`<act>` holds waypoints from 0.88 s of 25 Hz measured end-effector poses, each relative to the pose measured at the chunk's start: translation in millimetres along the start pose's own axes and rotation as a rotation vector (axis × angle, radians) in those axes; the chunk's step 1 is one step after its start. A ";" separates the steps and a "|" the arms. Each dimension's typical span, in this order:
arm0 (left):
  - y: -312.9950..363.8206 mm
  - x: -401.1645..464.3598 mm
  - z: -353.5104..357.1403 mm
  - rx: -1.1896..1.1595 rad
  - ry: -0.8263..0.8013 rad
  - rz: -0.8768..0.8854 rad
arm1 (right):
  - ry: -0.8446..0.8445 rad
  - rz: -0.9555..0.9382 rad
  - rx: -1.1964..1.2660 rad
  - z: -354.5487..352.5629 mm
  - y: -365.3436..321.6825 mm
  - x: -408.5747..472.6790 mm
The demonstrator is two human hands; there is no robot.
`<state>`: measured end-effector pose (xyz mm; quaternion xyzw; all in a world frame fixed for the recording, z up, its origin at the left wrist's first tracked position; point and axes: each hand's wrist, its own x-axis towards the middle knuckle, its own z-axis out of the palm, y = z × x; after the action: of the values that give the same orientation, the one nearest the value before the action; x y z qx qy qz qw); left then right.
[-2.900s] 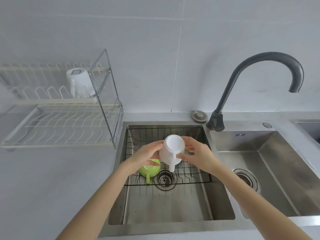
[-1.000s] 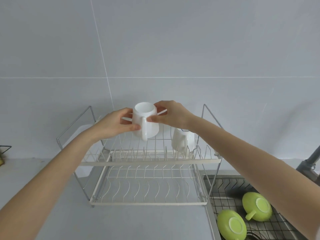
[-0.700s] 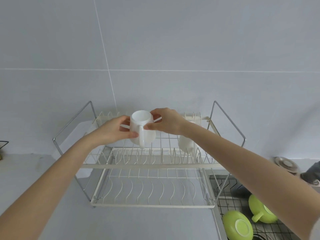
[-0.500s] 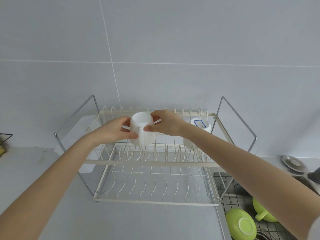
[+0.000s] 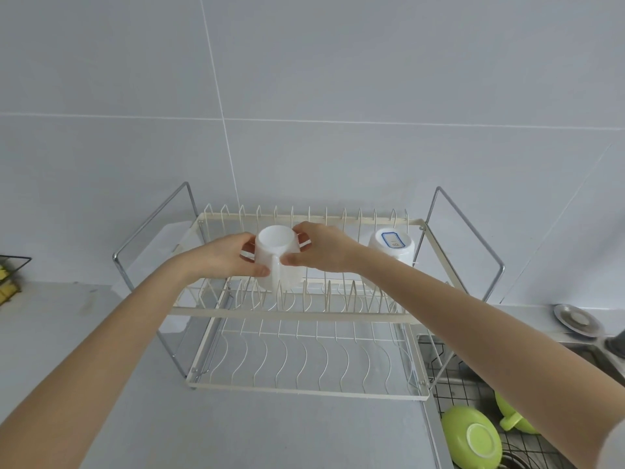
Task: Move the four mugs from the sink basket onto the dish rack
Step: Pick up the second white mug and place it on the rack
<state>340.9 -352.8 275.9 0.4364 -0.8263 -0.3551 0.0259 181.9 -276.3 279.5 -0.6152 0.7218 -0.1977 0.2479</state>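
Note:
Both hands hold a white mug [image 5: 276, 253] upside down on the upper tier of the two-tier dish rack [image 5: 291, 316], left of its middle, handle towards me. My left hand [image 5: 230, 257] grips its left side and my right hand [image 5: 319, 250] its right side. A second white mug [image 5: 392, 247] stands upside down at the right end of the same tier. Two green mugs lie bottom up in the sink basket [image 5: 449, 384] at the lower right, one [image 5: 471, 434] in full view, the other [image 5: 510, 414] partly hidden behind my right forearm.
The rack's lower tier [image 5: 304, 360] holds nothing. A grey counter [image 5: 236, 428] runs in front of the rack. A round metal sink stopper [image 5: 576, 319] lies at the far right, beside the faucet base [image 5: 617, 343]. A black wire holder [image 5: 13, 275] sits at the far left edge.
Both hands carried the white mug from the sink up to the rack's upper tier and lowered it among the tines. The view tilted down, showing more of the rack.

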 end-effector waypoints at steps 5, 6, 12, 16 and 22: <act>12.2 -12.0 -9.3 0.128 0.019 -0.033 | -0.060 -0.016 -0.182 -11.6 -1.2 -14.7; 17.0 -16.0 -11.4 0.165 0.050 -0.023 | -0.059 -0.028 -0.215 -16.3 -1.9 -21.1; 57.0 -47.2 -12.2 0.432 0.169 0.024 | 0.001 -0.087 -0.353 -47.3 -6.1 -67.0; 95.0 -71.0 -1.3 0.538 0.264 0.086 | 0.052 -0.085 -0.403 -71.3 -0.7 -104.3; 158.8 -93.3 35.0 0.593 0.300 0.190 | 0.122 -0.063 -0.459 -105.3 25.8 -165.4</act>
<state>274.7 -205.8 371.5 0.3935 -0.9174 -0.0272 0.0521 118.0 -111.0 367.3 -0.6645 0.7420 -0.0727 0.0513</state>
